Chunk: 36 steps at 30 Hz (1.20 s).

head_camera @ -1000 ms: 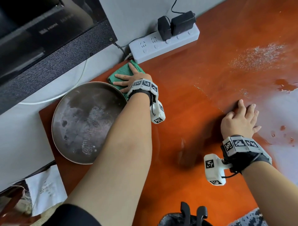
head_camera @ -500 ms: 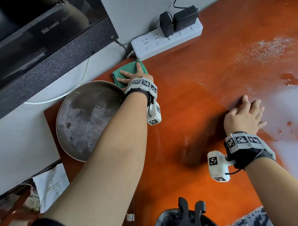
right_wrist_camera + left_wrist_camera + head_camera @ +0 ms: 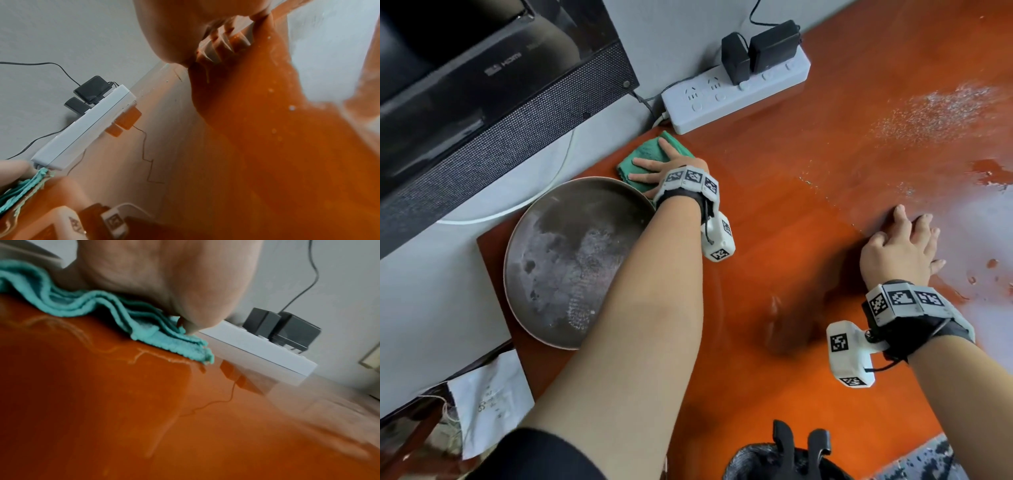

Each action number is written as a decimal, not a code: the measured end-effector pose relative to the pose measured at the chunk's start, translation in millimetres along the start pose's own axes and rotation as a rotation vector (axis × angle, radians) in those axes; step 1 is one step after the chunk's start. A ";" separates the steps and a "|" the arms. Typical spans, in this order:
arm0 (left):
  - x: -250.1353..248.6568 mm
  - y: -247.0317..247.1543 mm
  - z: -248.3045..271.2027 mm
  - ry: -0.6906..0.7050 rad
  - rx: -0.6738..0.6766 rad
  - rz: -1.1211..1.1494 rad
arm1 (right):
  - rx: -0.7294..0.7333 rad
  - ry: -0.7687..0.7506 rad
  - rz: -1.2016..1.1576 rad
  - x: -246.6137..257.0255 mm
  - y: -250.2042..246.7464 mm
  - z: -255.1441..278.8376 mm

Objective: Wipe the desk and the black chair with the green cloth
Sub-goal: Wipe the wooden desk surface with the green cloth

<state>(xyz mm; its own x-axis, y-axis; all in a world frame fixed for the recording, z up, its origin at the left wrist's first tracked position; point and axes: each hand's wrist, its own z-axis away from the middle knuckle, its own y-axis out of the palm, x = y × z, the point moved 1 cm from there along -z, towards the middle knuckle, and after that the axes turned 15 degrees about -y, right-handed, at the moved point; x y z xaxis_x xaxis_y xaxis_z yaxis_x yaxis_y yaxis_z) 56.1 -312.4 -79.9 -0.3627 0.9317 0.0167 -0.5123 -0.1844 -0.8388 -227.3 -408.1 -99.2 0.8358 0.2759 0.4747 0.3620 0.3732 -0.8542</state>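
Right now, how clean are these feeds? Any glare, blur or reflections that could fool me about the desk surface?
Head view: sharp; pale glare washes the desk at right, beside the right hand. Left wrist view: motion-blurred, especially lower right; the cloth under the left hand is readable; the power strip mirrors in the gloss. Right wrist view: soft, strong glare at right, fingers reflected in the desk.

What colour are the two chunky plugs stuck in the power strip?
The two plugs in the white power strip are black, clearest in the head view.
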 end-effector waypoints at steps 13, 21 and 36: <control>20.0 -2.7 6.8 0.219 -0.059 -0.152 | 0.026 -0.004 0.021 0.3 -0.2 0.6; 44.2 24.2 45.3 0.620 -0.017 -0.462 | 0.049 -0.026 0.026 -0.3 -4.3 3.5; 31.8 16.3 23.1 0.309 -0.103 -0.356 | 0.057 -0.038 0.017 -4.0 -5.4 3.3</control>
<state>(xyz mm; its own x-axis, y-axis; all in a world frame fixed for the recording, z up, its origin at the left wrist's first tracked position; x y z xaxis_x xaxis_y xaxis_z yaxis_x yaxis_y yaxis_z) 18.2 -292.9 -80.4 0.0779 0.9835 0.1633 -0.4768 0.1806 -0.8603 -234.0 -408.2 -95.8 0.8249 0.3154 0.4691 0.3231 0.4179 -0.8491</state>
